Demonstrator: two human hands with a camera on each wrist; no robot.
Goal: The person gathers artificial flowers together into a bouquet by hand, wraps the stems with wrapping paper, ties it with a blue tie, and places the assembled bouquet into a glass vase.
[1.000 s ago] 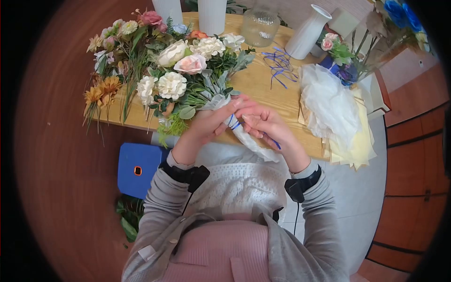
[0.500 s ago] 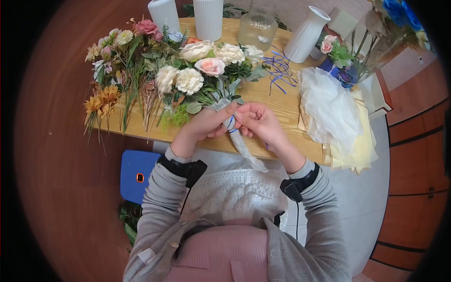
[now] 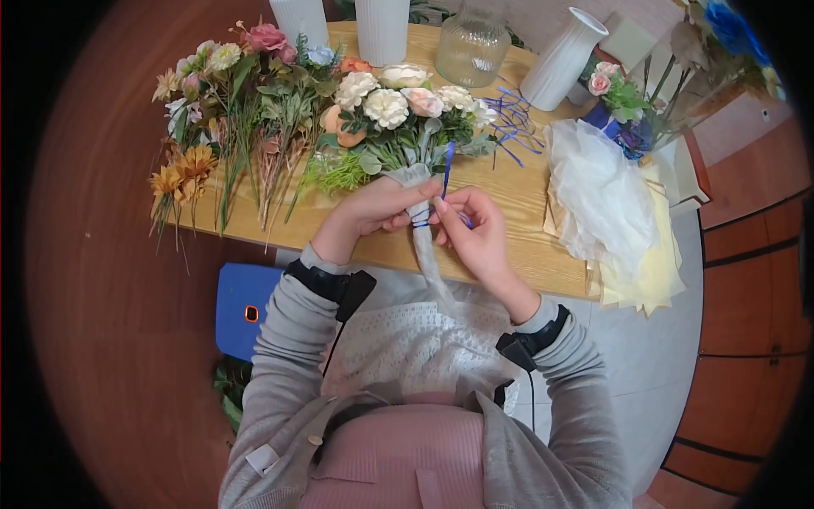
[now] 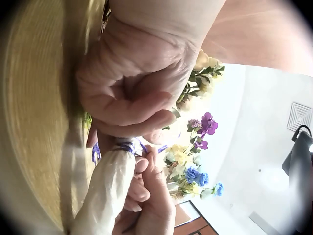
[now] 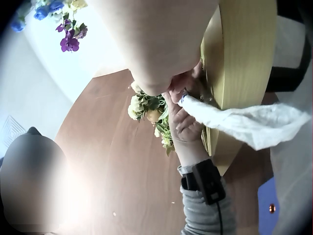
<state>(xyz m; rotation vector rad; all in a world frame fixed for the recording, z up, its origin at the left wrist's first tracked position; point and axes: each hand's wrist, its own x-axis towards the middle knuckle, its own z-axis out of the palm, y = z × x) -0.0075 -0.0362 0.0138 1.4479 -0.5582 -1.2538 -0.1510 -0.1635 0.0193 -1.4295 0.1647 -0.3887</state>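
A bouquet of white and pale pink artificial flowers [image 3: 386,109] lies over the table's near edge, its stems wrapped in white paper [image 3: 426,263]. Gripping the wrapped stems just under the blooms is my left hand [image 3: 386,204]. Thin blue ribbon [image 4: 126,147] circles the wrap below that hand. My right hand [image 3: 479,233] pinches the ribbon between thumb and fingers, close beside the left thumb, and one ribbon end [image 3: 448,161] sticks up above the fingertips. In the right wrist view the paper-wrapped handle [image 5: 230,120] extends past the table edge.
Loose flower stems [image 3: 280,161] lie to the left of the bouquet. White vases [image 3: 381,34] and a glass vase [image 3: 473,47] stand at the back. Cut blue ribbons [image 3: 513,123] lie right of the bouquet, near white tissue paper [image 3: 598,191]. A blue stool [image 3: 242,310] is below left.
The bouquet's blooms have swung to the right and its handle now points more straight toward me. My right hand has shifted slightly, and a ribbon end now stands up from its fingers.
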